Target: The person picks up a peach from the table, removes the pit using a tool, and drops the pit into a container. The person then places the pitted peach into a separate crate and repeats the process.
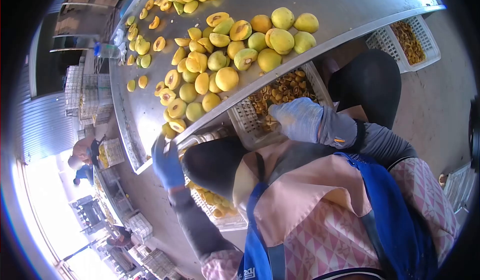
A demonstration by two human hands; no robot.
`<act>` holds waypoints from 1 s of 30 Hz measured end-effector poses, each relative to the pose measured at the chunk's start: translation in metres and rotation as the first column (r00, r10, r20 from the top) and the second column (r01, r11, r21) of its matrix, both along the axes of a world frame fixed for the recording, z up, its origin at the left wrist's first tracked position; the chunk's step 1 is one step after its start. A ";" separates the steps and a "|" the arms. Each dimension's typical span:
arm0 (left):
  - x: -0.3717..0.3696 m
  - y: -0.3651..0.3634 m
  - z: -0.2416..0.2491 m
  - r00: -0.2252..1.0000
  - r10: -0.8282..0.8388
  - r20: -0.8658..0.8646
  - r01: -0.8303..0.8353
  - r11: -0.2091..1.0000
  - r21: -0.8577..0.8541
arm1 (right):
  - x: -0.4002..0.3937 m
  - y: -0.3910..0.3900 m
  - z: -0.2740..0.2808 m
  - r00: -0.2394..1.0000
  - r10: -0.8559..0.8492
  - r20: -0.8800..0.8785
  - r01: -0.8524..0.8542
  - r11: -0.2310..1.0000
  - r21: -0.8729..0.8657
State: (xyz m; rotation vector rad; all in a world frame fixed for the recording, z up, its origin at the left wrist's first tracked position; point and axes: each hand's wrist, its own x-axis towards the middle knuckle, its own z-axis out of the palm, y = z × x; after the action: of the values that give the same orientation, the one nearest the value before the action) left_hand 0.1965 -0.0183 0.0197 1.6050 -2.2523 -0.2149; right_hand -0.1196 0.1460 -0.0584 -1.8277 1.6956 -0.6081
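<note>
Whole and halved yellow-green fruits (227, 79) lie in a loose heap on the metal table (345, 15). My left hand (167, 162), in a blue glove, is at the table's near edge beside the lowest fruit halves; its fingers point up to them, and whether they hold one is hidden. My right hand (297, 118), in a blue-grey glove, is over a white crate (245, 125) of small brown pieces (280, 91) below the table edge. Its fingers are curled together, and what they hold, if anything, cannot be made out.
A crate of yellow fruit pieces (215, 205) stands under my left arm. Another white crate (430, 47) with brown scraps is on the floor at the upper right. Stacked crates (92, 95) and a bending person (84, 152) are at the left.
</note>
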 end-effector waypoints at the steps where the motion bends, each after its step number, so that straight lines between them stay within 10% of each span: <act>1: -0.036 -0.009 -0.002 0.973 -0.128 -0.191 0.142 0.988 0.063 | -0.001 -0.003 0.006 1.000 0.016 -0.011 -0.016 0.998 0.062; 5: -0.120 -0.064 -0.032 0.865 -0.454 0.212 0.421 0.888 0.182 | -0.004 -0.003 0.003 0.999 -0.034 0.035 0.033 0.999 0.010; 10: -0.114 -0.115 -0.072 0.841 -0.540 0.038 0.496 0.797 0.343 | -0.004 -0.002 0.001 0.976 -0.128 0.173 0.146 0.984 -0.097; 13: -0.106 -0.105 -0.063 0.910 -0.309 -0.278 0.410 0.771 0.487 | -0.001 -0.007 0.009 0.937 -0.135 0.323 0.196 0.966 -0.166; 15: -0.119 -0.051 -0.018 0.644 0.127 -0.754 0.551 0.608 0.572 | 0.000 -0.011 0.017 0.909 -0.135 0.394 0.223 0.957 -0.187; 19: -0.135 0.011 -0.034 0.365 0.453 -0.813 0.595 0.559 0.578 | 0.006 -0.016 0.024 0.852 -0.120 0.509 0.251 0.948 -0.197; 23: -0.184 0.065 -0.024 0.229 0.450 -0.863 0.475 0.722 0.503 | 0.009 -0.014 0.024 0.832 -0.140 0.537 0.270 0.948 -0.172; 30: -0.186 0.073 -0.040 0.343 0.234 -0.910 0.477 0.791 0.383 | 0.014 -0.013 0.015 0.883 -0.222 0.413 0.354 0.894 -0.276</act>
State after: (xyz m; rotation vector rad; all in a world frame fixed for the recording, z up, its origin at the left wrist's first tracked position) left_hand 0.0106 0.0552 -0.0204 0.9596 -1.3171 -1.6275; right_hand -0.1059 0.1332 -0.0430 -1.5428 1.6847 -1.3684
